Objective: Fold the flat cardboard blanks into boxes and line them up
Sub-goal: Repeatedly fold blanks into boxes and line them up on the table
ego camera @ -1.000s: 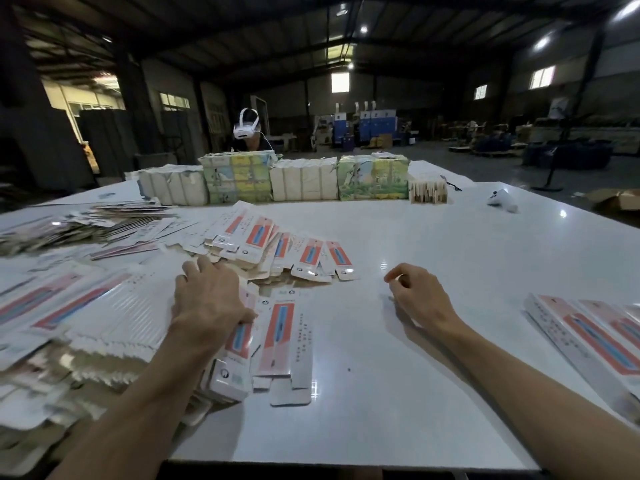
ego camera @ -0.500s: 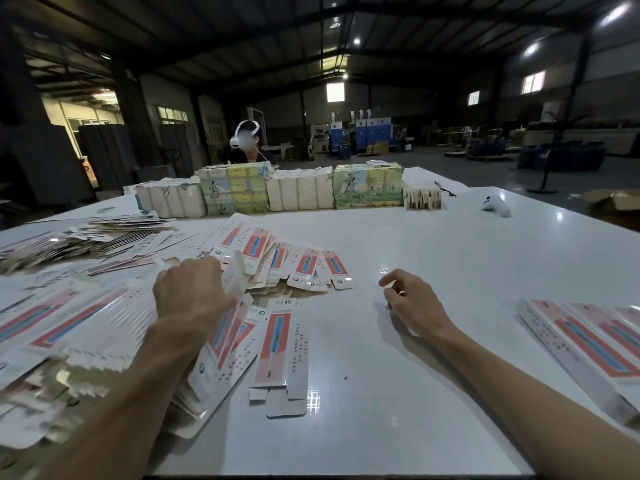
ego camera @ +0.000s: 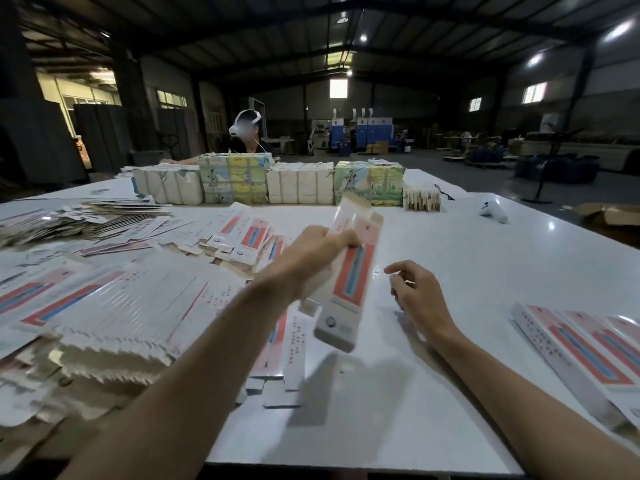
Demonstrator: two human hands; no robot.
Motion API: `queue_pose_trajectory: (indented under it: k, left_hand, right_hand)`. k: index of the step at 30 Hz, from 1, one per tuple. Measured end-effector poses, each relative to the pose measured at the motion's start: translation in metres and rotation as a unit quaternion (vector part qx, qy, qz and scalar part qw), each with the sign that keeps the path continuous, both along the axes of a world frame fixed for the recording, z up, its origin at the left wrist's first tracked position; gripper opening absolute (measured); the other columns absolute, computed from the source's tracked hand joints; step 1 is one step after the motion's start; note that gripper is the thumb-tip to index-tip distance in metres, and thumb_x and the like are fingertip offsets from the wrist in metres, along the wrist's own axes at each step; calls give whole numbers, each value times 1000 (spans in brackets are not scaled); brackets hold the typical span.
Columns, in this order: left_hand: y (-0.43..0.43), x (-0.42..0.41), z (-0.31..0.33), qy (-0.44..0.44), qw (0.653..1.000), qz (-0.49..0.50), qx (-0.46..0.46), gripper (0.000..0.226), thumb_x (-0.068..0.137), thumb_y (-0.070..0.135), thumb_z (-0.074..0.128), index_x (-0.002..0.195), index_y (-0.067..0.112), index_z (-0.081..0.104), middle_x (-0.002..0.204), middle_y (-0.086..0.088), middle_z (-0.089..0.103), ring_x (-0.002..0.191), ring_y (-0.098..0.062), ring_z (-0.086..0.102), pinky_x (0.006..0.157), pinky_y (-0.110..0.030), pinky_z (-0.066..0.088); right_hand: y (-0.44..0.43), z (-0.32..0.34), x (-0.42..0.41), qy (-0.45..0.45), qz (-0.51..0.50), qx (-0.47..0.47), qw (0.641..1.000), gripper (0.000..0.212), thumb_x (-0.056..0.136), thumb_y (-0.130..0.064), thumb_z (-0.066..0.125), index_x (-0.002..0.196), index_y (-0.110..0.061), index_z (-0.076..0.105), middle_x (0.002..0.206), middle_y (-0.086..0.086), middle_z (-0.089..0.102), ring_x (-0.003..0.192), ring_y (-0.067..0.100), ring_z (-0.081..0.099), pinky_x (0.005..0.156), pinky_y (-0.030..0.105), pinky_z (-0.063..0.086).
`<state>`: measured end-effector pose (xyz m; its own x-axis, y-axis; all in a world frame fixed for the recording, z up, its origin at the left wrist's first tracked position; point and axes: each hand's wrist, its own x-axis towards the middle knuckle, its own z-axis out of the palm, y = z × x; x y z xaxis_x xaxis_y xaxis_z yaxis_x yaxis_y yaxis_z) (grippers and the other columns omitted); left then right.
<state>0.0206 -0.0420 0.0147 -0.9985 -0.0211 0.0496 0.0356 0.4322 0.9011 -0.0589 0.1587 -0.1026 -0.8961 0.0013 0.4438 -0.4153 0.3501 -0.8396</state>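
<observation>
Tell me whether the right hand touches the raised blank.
Apart. Head view shows bare table between the right hand and the cardboard blank gripped by the left hand.

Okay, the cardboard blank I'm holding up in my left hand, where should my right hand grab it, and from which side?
Probably the free lower end of the cardboard blank, coming from the right. The left hand grips its upper part from the left, so the right long edge and lower end are clear, and the open right hand is beside them.
</observation>
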Motion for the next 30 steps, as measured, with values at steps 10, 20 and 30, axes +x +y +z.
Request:
queue_pose_trajectory:
  k: [10,20,30]
  left_hand:
    - [47,-43,-96,-80,940,-3,331,34,100,33,65,122,6,65,108,-20,79,101,-39,77,94,-51,62]
    - [39,-44,-102,-84,944,-60,313,36,102,47,58,111,15,70,95,-8,80,77,-22,78,66,-30,61]
    - [41,-37,-96,-105,948,-37,299,65,105,70,33,81,23,72,71,-3,76,53,-17,73,49,-22,56]
  right_hand:
    - [5,5,1,54,-68,-114,990,18,110,-13,47,111,-16,65,84,10,63,74,24,59,68,42,53]
    - [-2,20,0,143,-51,57,987,27,109,-26,55,136,-28,61,120,-2,51,115,14,55,88,26,56]
    - [-8,22,2,92,-12,113,989,10,105,-22,62,108,-15,68,123,-4,46,124,12,54,73,11,55]
